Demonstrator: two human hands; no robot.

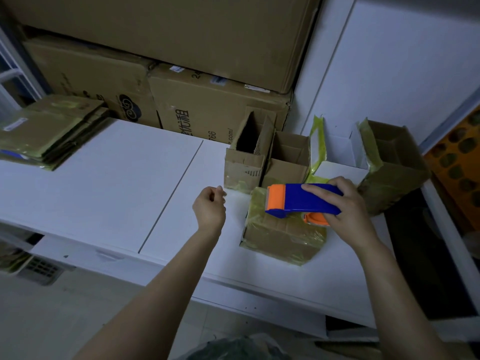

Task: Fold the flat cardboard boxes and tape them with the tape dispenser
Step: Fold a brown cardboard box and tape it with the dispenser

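A small brown cardboard box (279, 235), wrapped in yellowish tape, stands on the white table (109, 178) in front of me. My right hand (348, 203) grips a blue and orange tape dispenser (298, 200) on top of that box, orange blade end pointing left. My left hand (210, 206) hovers just left of the box with fingers loosely curled and thumb near the forefinger; whether it pinches a tape end I cannot tell. A stack of flat cardboard boxes (49, 128) lies at the table's far left.
Several folded open boxes stand behind the taped one: two brown (246, 162), one white (340, 157), one brown at the right (392, 167). Large cartons (207, 107) are stacked against the back wall. The table's front edge runs below my forearms.
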